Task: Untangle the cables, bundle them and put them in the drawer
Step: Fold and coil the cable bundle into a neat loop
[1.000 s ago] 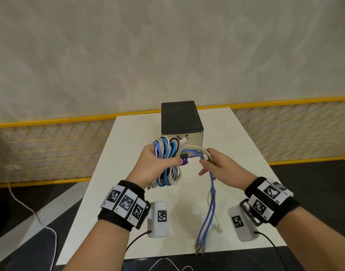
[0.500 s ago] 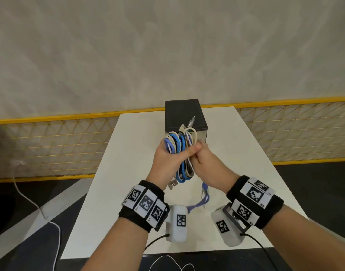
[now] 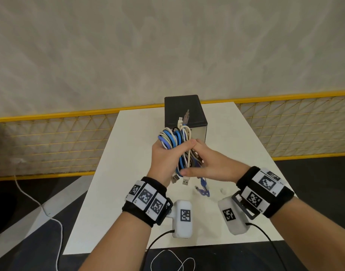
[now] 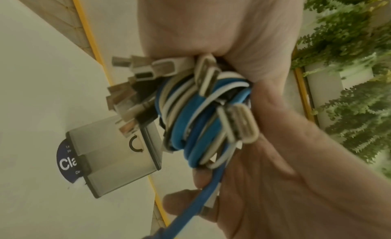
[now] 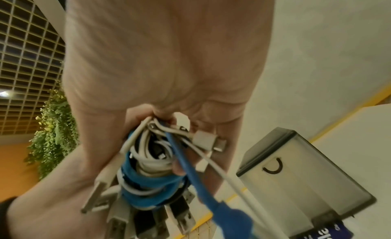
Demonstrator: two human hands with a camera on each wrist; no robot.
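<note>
Three views: one from the head, one from each wrist.

The head camera looks forward and down from above the near table (image 3: 132, 173) edge, taking in both forearms, the box (image 3: 184, 112) and the wall behind. The left wrist camera sits very close under the left hand (image 4: 211, 25), looking along it at the cables (image 4: 194, 119), with the box (image 4: 118, 157) beyond. The right wrist camera looks likewise along the right hand (image 5: 165, 58), close on the cables (image 5: 148, 172). All three share cables and box (image 5: 304, 174).
</note>
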